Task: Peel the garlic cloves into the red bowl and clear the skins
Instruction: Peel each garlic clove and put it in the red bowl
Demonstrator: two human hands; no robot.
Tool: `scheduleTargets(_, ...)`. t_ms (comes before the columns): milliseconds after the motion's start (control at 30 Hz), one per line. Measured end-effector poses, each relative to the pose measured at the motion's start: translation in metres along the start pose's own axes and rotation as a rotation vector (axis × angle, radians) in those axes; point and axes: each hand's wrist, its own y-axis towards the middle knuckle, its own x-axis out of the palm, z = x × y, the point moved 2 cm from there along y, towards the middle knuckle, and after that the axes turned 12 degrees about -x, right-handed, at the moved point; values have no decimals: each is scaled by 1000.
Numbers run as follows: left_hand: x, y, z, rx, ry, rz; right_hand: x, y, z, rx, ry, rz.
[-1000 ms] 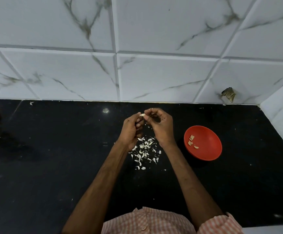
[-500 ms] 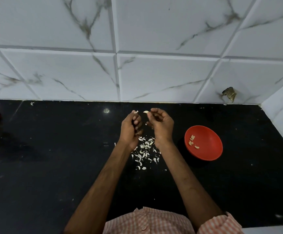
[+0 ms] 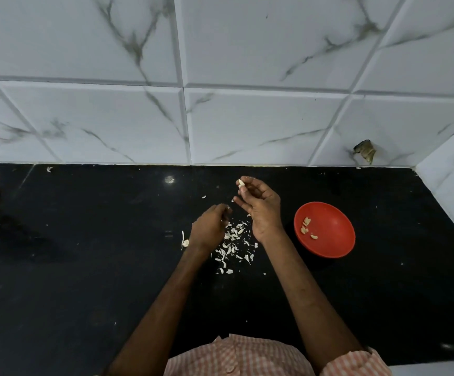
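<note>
Black countertop (image 3: 84, 267) carries scattered garlic skins (image 3: 234, 244) under the loosely curled left hand (image 3: 209, 229), while the right hand (image 3: 261, 207) pinches a garlic clove (image 3: 241, 183) near the red bowl (image 3: 328, 245).

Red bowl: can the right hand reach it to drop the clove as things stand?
Probably yes. The right hand, gripping the garlic clove, is just left of the red bowl, with only bare counter between them.

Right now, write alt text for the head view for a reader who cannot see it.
Over a black counter, the right hand pinches a garlic clove at its fingertips while the left hand hovers low over scattered white skins. A red bowl to the right holds a few peeled cloves.
</note>
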Motion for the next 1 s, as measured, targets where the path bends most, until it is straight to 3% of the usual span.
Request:
scheduleTargets(200, -4, 4, 0, -51, 22, 138, -3, 1, -3, -37, 14, 27)
scheduleTargets(633, -39, 12, 24, 5, -772, 165, -5, 2, 2, -121, -127, -36)
scheduleTargets(800, -42, 13, 34, 96, -677, 139, -2, 1, 5, -215, -314, -100)
scheduleTargets(1000, -39, 10, 30, 31, -724, 115, -2, 1, 6, -285, -480, -38)
